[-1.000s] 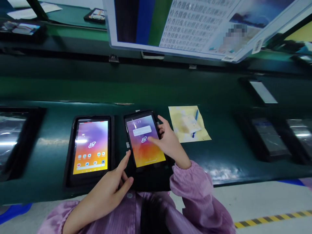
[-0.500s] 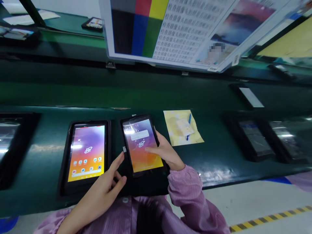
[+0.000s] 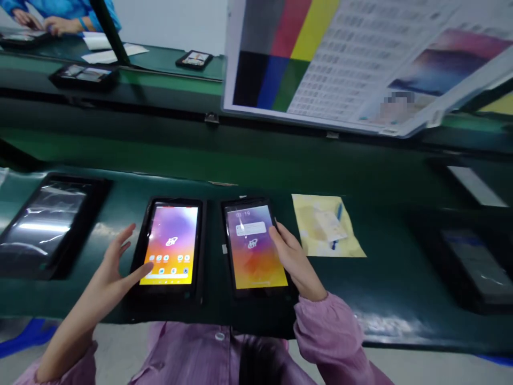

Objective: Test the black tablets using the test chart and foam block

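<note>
Two lit tablets in black trays lie side by side on the green bench in front of me. The left tablet (image 3: 174,225) shows a home screen with app icons. My left hand (image 3: 107,278) is open at its left edge, fingers spread, the thumb over the lower left of the screen. The right tablet (image 3: 258,262) shows a lock screen with a clock and a notification box. My right hand (image 3: 295,262) grips its right edge, thumb at the front; the other fingertips are partly hidden by the edge.
Right of the tablets lies a yellow sheet (image 3: 316,243) with a blue pen (image 3: 340,212) and a small white packet. Dark tablets flank both sides, one at the left (image 3: 44,224). A test chart board (image 3: 304,80) rises behind. At the back left, a co-worker's hands (image 3: 60,25) show.
My left hand has moved left, from between the two tablets to the left tablet's outer edge. My right hand stays on the right tablet, its thumb now nearer the edge. The view has shifted left.
</note>
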The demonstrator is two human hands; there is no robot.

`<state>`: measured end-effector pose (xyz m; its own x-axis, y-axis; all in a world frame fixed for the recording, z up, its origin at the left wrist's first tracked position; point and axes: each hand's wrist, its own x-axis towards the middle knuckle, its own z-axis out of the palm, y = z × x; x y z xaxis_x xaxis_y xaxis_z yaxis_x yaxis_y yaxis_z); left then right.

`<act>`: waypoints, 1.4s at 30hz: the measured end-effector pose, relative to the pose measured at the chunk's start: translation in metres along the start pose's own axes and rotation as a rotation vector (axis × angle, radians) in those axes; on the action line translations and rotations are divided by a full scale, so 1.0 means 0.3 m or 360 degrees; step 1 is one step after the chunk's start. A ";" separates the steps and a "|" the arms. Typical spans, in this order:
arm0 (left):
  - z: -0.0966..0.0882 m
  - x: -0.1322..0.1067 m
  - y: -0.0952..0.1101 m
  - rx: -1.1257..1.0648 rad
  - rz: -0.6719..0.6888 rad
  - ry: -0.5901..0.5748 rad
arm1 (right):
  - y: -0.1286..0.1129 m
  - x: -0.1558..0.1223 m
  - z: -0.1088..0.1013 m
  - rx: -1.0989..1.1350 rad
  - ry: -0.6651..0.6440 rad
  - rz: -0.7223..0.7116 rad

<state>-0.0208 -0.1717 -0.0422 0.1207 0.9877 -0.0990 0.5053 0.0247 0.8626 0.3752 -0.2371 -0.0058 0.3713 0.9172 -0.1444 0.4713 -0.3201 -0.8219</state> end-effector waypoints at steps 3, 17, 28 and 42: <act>0.030 -0.033 -0.012 0.0116 -0.0086 -0.0035 | -0.003 -0.009 0.016 0.0271 -0.0063 0.0290; 0.167 -0.039 0.076 0.0611 0.0022 0.0071 | -0.197 -0.178 0.042 0.0215 -0.0288 -0.0132; 0.058 -0.016 0.065 0.0192 -0.0026 -0.0088 | -0.242 -0.186 0.244 0.0064 -0.0868 0.0014; 0.092 0.238 0.137 0.1041 0.0478 -0.0018 | -0.177 -0.049 0.120 -0.0574 -0.0084 -0.0219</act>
<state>0.0321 -0.1043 -0.0274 0.3416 0.9358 0.0877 0.8568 -0.3484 0.3801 0.3160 -0.2251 0.0203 0.2477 0.9653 -0.0823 0.7681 -0.2475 -0.5905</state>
